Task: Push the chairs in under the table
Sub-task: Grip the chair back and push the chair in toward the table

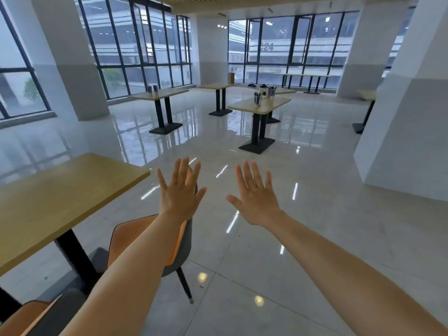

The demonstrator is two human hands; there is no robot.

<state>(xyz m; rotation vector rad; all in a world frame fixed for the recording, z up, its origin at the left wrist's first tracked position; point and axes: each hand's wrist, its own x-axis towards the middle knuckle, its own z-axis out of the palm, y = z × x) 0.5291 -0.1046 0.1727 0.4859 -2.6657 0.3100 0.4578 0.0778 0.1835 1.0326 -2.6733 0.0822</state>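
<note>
A light wooden table on a black pedestal fills the left of the head view. An orange chair with a grey back stands at its right side, seat toward the table, partly hidden by my left forearm. A second orange and grey chair shows at the bottom left corner. My left hand is held up flat with fingers spread, in front of the first chair's back top, holding nothing. My right hand is raised the same way over bare floor to the right of the chair, apart from it.
Glossy tiled floor spreads ahead and to the right. Several more wooden tables stand farther back, one carrying cups of utensils. A white pillar rises at the right and another at the left, with tall windows behind.
</note>
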